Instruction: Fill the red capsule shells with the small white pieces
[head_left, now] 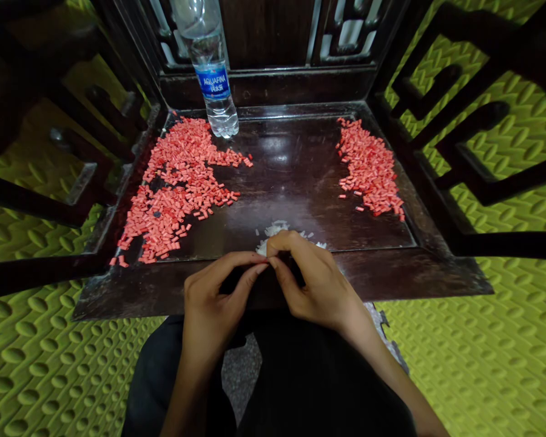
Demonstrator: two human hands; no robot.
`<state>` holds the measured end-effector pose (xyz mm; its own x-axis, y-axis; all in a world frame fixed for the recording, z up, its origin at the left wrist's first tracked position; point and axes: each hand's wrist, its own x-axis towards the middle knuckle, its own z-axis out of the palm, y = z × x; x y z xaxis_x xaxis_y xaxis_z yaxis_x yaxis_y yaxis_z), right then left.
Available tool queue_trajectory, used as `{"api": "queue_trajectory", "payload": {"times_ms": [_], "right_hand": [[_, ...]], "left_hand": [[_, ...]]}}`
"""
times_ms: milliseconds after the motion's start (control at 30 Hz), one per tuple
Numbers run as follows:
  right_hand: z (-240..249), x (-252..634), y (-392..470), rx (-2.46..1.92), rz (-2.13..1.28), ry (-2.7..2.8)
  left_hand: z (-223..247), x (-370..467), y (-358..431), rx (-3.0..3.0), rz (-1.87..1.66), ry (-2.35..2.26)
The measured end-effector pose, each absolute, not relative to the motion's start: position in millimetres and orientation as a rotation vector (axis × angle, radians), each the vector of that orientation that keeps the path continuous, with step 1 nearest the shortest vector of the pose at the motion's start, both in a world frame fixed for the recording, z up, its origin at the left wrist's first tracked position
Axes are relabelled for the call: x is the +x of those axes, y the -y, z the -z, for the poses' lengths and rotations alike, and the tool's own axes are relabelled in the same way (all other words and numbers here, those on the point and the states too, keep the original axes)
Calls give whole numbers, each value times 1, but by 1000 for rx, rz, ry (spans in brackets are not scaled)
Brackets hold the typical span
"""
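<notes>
My left hand (pixel 212 291) and my right hand (pixel 312 282) meet at the front edge of the dark wooden seat. Thumb and forefinger of each are pinched together, with the fingertips of both hands touching or nearly so. Whatever they hold is too small and covered to name. Just beyond my right hand lies a small heap of white, translucent pieces (pixel 277 227), partly hidden by the fingers. A large spread of short red tube-like pieces (pixel 182 152) covers the left of the seat. On the right lies a smaller pile of similar red pieces (pixel 368 167).
A clear plastic water bottle (pixel 213 82) with a blue label stands at the back left, beside the red pieces. Dark carved wooden armrests (pixel 464 121) and a backrest (pixel 268 36) enclose the seat (pixel 286 176). Yellow-green textured matting (pixel 482 352) surrounds it.
</notes>
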<state>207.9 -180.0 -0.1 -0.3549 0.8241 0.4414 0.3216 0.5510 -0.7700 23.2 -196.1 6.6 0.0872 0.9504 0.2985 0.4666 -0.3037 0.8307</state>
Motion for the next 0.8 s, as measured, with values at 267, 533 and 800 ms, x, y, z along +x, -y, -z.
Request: {"api": "queue_trajectory", "payload": {"times_ms": [267, 533, 800], "right_hand": [[0, 208, 180, -875, -739, 1905], [-2, 207, 179, -876, -726, 1918], [1, 207, 178, -916, -709, 1905]], "left_hand": [[-7, 23, 195, 1795, -1134, -1431], [-7, 23, 196, 1813, -1136, -1400], [-8, 24, 195, 1764, -1145, -1447]]}}
